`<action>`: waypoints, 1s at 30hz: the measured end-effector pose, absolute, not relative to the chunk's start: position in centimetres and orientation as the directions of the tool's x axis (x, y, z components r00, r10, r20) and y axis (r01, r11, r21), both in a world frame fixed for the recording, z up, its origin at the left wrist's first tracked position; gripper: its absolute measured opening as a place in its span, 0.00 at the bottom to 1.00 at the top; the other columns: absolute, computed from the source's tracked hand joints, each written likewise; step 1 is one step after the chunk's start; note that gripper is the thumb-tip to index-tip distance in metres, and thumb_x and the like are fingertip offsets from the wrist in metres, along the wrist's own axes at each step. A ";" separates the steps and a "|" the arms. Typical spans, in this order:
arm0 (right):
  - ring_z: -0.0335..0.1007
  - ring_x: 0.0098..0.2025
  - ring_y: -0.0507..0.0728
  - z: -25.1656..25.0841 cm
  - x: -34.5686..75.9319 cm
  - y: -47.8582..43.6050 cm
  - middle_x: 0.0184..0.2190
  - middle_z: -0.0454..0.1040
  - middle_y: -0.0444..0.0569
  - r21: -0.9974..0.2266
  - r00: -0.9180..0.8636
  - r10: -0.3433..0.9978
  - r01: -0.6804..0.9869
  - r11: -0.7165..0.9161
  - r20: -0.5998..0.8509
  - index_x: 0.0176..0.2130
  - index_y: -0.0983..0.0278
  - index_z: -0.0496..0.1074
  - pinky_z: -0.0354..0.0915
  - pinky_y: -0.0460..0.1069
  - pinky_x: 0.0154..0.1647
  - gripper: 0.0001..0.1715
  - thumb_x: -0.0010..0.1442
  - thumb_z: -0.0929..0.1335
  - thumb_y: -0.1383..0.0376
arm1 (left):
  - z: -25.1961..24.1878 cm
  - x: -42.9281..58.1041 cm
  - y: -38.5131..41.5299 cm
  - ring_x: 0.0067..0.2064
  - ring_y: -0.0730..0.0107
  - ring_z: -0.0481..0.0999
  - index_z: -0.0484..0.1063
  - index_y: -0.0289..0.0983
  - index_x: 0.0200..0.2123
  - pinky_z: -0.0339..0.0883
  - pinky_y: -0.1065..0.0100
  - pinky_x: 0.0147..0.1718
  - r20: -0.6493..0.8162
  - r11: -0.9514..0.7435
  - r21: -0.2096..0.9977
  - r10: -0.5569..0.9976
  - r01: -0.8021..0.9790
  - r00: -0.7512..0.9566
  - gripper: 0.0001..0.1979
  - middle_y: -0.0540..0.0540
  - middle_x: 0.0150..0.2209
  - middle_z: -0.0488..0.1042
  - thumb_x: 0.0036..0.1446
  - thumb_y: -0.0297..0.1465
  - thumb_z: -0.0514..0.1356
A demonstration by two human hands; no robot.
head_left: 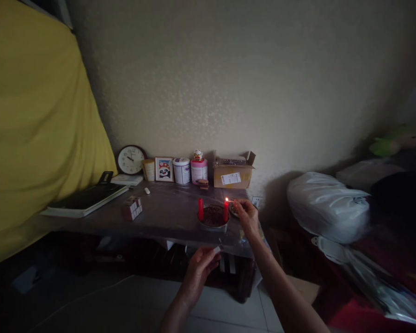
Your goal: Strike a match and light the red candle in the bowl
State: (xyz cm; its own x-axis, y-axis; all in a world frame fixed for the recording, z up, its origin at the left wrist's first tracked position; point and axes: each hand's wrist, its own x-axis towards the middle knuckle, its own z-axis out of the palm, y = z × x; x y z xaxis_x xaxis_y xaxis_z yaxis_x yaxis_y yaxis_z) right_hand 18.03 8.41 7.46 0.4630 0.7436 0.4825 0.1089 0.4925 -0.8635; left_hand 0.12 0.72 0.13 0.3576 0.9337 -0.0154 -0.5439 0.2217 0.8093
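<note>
Two red candles stand upright in a round tin [211,228] of dark, grainy stuff on the table. The left candle [200,210] shows no flame. At the top of the right candle [226,212] a small flame glows, touching the tip of a match [230,201]. My right hand [247,216] pinches the match's other end, just right of that candle. Lower down, before the table's front edge, my left hand [199,268] is closed around a small matchbox [217,249]; the fingers hide most of it.
A patterned block of small boxes [132,208] sits on the table [173,215] at left, near a dark folder [86,201]. Along the wall stand a clock [131,159], a picture frame [164,169], canisters [181,170] and a cardboard box [233,175]. White bags [327,206] lie at right.
</note>
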 end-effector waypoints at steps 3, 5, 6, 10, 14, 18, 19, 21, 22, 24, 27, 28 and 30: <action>0.64 0.24 0.51 7.6 18.0 8.3 0.23 0.70 0.44 -0.868 0.458 0.756 0.082 0.489 0.468 0.29 0.65 0.69 0.61 0.46 0.25 0.19 0.46 0.70 0.52 | 0.1 0.1 0.7 0.42 0.63 0.73 0.73 0.36 0.34 0.64 0.64 0.43 -0.017 0.221 0.810 0.935 -0.543 0.354 0.11 0.43 0.38 0.76 0.48 0.36 0.63; 0.63 0.23 0.51 8.0 18.1 8.1 0.22 0.70 0.43 -0.871 0.455 0.763 0.062 0.487 0.459 0.28 0.64 0.69 0.60 0.46 0.24 0.19 0.45 0.70 0.52 | 0.1 0.1 0.8 0.41 0.64 0.74 0.73 0.36 0.34 0.64 0.64 0.42 -0.013 0.219 0.808 0.935 -0.547 0.354 0.11 0.43 0.39 0.76 0.48 0.36 0.63; 0.63 0.23 0.51 8.3 18.1 7.9 0.22 0.69 0.43 -0.872 0.453 0.767 0.052 0.487 0.455 0.28 0.64 0.69 0.60 0.46 0.24 0.19 0.45 0.71 0.52 | 0.1 0.1 0.7 0.41 0.64 0.74 0.72 0.36 0.34 0.64 0.64 0.42 -0.012 0.219 0.806 0.935 -0.550 0.355 0.11 0.43 0.39 0.75 0.48 0.36 0.63; 0.62 0.23 0.50 11.0 18.8 5.9 0.21 0.67 0.42 -0.865 0.440 0.774 0.014 0.501 0.455 0.27 0.64 0.69 0.61 0.45 0.24 0.17 0.47 0.70 0.53 | -0.1 0.2 0.9 0.40 0.65 0.74 0.73 0.36 0.32 0.64 0.66 0.40 -0.022 0.227 0.795 0.938 -0.563 0.346 0.11 0.44 0.37 0.76 0.47 0.36 0.64; 0.64 0.25 0.50 13.9 20.8 2.6 0.24 0.68 0.43 -0.793 0.413 0.751 -0.104 0.601 0.515 0.27 0.62 0.68 0.63 0.46 0.28 0.13 0.50 0.69 0.55 | -0.5 0.4 1.2 0.37 0.66 0.75 0.73 0.36 0.30 0.65 0.66 0.38 -0.054 0.237 0.791 0.945 -0.564 0.322 0.13 0.44 0.35 0.77 0.43 0.37 0.67; 0.64 0.23 0.51 12.6 24.1 1.1 0.22 0.71 0.43 -0.837 0.365 0.779 0.002 0.546 0.509 0.26 0.61 0.71 0.63 0.45 0.26 0.13 0.50 0.67 0.54 | -0.6 0.4 1.2 0.37 0.66 0.75 0.72 0.36 0.31 0.65 0.66 0.38 -0.053 0.242 0.797 0.941 -0.553 0.334 0.12 0.43 0.36 0.78 0.44 0.37 0.66; 0.64 0.23 0.50 11.6 24.9 1.2 0.21 0.72 0.42 -0.865 0.377 0.786 0.095 0.493 0.489 0.25 0.62 0.72 0.62 0.44 0.25 0.14 0.49 0.67 0.54 | -0.5 0.4 1.1 0.38 0.66 0.75 0.72 0.36 0.31 0.65 0.66 0.39 -0.051 0.241 0.801 0.940 -0.549 0.338 0.12 0.42 0.37 0.78 0.44 0.37 0.66; 0.64 0.23 0.50 9.4 26.4 1.6 0.20 0.73 0.40 -0.887 0.446 0.768 0.267 0.376 0.460 0.22 0.64 0.73 0.60 0.42 0.24 0.13 0.46 0.68 0.56 | -0.4 0.3 0.9 0.38 0.65 0.75 0.72 0.36 0.32 0.65 0.66 0.39 -0.051 0.239 0.808 0.939 -0.538 0.341 0.12 0.42 0.38 0.77 0.45 0.37 0.65; 0.63 0.23 0.49 8.4 27.0 1.9 0.19 0.73 0.40 -0.890 0.484 0.751 0.315 0.329 0.449 0.22 0.64 0.73 0.60 0.42 0.23 0.12 0.45 0.70 0.57 | -0.4 0.2 0.8 0.39 0.65 0.75 0.72 0.35 0.32 0.65 0.65 0.40 -0.051 0.239 0.811 0.938 -0.535 0.342 0.12 0.41 0.39 0.77 0.46 0.37 0.65; 0.63 0.22 0.50 6.9 28.0 2.5 0.18 0.72 0.41 -0.899 0.532 0.731 0.338 0.279 0.427 0.24 0.65 0.74 0.58 0.43 0.23 0.11 0.43 0.71 0.58 | -0.4 0.2 0.7 0.38 0.66 0.75 0.71 0.35 0.31 0.65 0.65 0.40 -0.053 0.241 0.813 0.937 -0.530 0.345 0.12 0.41 0.39 0.77 0.46 0.37 0.65; 0.63 0.21 0.52 5.7 28.6 3.8 0.18 0.70 0.43 -0.912 0.550 0.733 0.319 0.258 0.400 0.27 0.66 0.73 0.60 0.46 0.23 0.16 0.45 0.70 0.55 | -0.3 0.3 0.6 0.38 0.67 0.75 0.71 0.36 0.30 0.65 0.66 0.40 -0.058 0.245 0.815 0.936 -0.525 0.347 0.11 0.41 0.39 0.78 0.46 0.37 0.65; 0.64 0.21 0.52 5.4 28.7 4.2 0.18 0.70 0.44 -0.913 0.551 0.733 0.313 0.262 0.399 0.27 0.67 0.72 0.60 0.46 0.24 0.18 0.45 0.70 0.53 | -0.3 0.4 0.6 0.38 0.67 0.75 0.71 0.36 0.30 0.65 0.66 0.40 -0.061 0.249 0.816 0.935 -0.522 0.349 0.11 0.42 0.38 0.78 0.46 0.36 0.65; 0.65 0.23 0.52 4.8 28.9 5.2 0.19 0.71 0.45 -0.913 0.552 0.732 0.317 0.258 0.399 0.28 0.67 0.72 0.62 0.47 0.26 0.19 0.44 0.69 0.53 | -0.2 0.4 0.6 0.38 0.66 0.75 0.71 0.36 0.30 0.65 0.65 0.40 -0.067 0.256 0.818 0.932 -0.516 0.356 0.11 0.42 0.38 0.78 0.46 0.36 0.65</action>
State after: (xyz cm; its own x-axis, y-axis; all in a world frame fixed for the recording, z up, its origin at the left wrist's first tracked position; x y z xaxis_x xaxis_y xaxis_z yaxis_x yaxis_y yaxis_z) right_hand 28.89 5.24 4.78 0.5519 0.7324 0.3988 0.3167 0.2583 -0.9127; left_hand 0.40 0.62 -0.24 0.3561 0.9320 -0.0669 -0.5157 0.2558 0.8177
